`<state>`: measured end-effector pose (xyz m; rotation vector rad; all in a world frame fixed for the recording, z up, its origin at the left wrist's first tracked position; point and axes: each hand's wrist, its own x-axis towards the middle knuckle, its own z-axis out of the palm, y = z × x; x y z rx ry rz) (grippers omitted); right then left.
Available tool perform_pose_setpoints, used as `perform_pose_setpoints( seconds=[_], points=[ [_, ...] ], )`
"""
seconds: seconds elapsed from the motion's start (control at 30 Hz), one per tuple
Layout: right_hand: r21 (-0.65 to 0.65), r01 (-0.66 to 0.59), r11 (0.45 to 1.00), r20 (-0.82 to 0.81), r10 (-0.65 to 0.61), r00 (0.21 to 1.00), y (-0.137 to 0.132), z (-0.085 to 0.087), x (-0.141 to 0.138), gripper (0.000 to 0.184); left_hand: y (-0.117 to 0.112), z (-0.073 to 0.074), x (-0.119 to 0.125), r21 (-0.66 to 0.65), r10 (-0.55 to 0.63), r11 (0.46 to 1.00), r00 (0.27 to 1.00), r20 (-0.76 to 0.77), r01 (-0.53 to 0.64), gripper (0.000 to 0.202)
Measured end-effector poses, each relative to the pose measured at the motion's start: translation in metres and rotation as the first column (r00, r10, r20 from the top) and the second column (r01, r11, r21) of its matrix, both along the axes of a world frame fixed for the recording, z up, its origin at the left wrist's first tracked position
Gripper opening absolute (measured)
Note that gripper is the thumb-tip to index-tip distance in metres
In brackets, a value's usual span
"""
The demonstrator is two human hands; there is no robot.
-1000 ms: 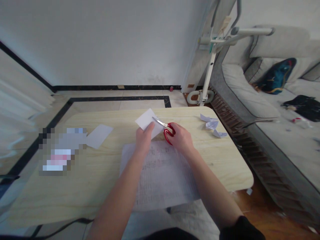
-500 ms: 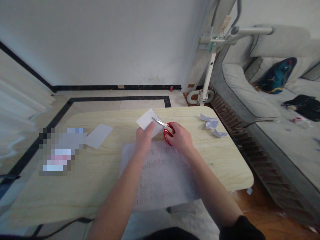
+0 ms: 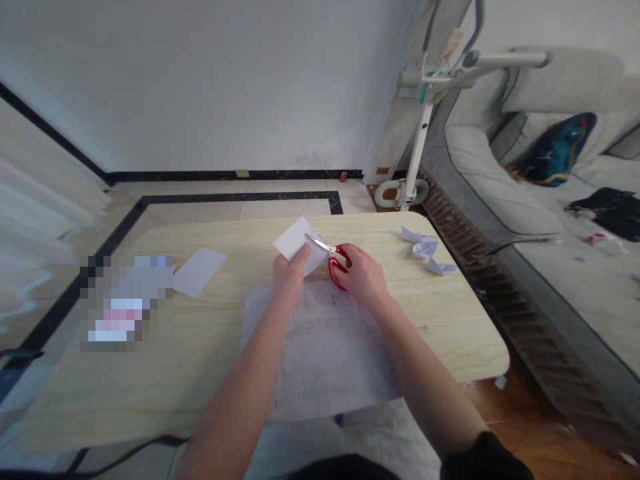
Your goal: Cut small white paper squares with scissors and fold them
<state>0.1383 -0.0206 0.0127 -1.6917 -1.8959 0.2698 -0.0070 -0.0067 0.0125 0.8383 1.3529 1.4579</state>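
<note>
A piece of white paper is pinched in my left hand, thumb on top, above the far half of the table. My right hand grips red-handled scissors, with fingers through the handle loops. The scissor blades point left and lie across the paper close to my left thumb; whether they are cutting into it I cannot tell. Beneath my forearms a large printed sheet covers the near middle of the table.
On the wooden table, another white paper piece lies at left beside a blurred-out item. Several folded paper scraps rest at the right. A grey sofa and a white-framed machine stand beyond the right edge.
The hands, paper and scissors look almost the same; the whole view has shifted very slightly.
</note>
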Motion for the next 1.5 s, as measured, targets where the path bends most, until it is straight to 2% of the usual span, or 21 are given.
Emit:
perform_pose_setpoints(
  seconds=[0.23, 0.5, 0.83, 1.13, 1.5],
  points=[
    [-0.002, -0.011, 1.000, -0.014, 0.011, 1.000, -0.0004, 0.0001, 0.0006, 0.030, -0.0007, 0.0016, -0.0011, 0.016, -0.026, 1.000, 1.000, -0.015, 0.027, 0.038],
    [-0.023, -0.008, 1.000, -0.011, 0.008, 1.000, 0.0009, -0.0001, 0.0022, 0.030, 0.0017, -0.0043, -0.0007, 0.012, -0.023, 1.000, 0.999, 0.033, 0.023, 0.035],
    [-0.014, -0.008, 1.000, -0.015, 0.007, 1.000, 0.0002, -0.0013, 0.0012, 0.027, 0.0008, -0.0014, -0.0013, -0.013, -0.020, 1.000, 0.999, 0.040, 0.020, 0.039],
    [0.009, -0.038, 0.999, -0.029, 0.038, 0.999, -0.0017, 0.0013, 0.0004, 0.030, 0.0005, -0.0015, 0.0008, -0.020, -0.018, 1.000, 1.000, 0.002, 0.018, 0.024],
    [0.006, -0.025, 1.000, -0.029, 0.025, 0.999, -0.0005, 0.0007, 0.0011, 0.029, 0.0020, -0.0045, 0.0017, 0.016, -0.015, 1.000, 1.000, 0.020, 0.015, 0.024]
  ],
)
